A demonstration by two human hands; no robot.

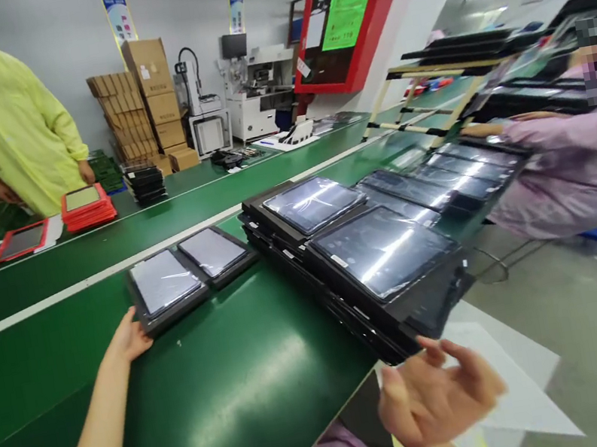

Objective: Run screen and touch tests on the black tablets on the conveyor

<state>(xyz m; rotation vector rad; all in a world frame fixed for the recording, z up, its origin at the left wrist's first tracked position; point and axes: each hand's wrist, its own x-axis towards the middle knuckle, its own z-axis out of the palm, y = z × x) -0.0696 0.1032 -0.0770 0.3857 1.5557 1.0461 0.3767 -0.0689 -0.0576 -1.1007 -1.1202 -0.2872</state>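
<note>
My left hand [131,338] grips the near left corner of a black tray [176,314] lying on the green table. Two tablet-like screens lie in this tray: a left screen [164,280] and a right screen [212,251], both pale with reflected light. My right hand [441,392] is held palm up in front of the stacked black trays [341,308], fingers loosely curled and apart, with nothing in it. On top of that stack lie a large dark screen [386,248] and another screen [313,203], both under shiny film.
More film-covered screens [462,177] lie to the right, near a co-worker's pink sleeve [576,139]. A wooden rack [422,73] stands behind. Across the green conveyor table [232,372], a person in yellow [13,126] stands by red-framed pieces [87,209]. White sheets [505,364] hang beside the edge.
</note>
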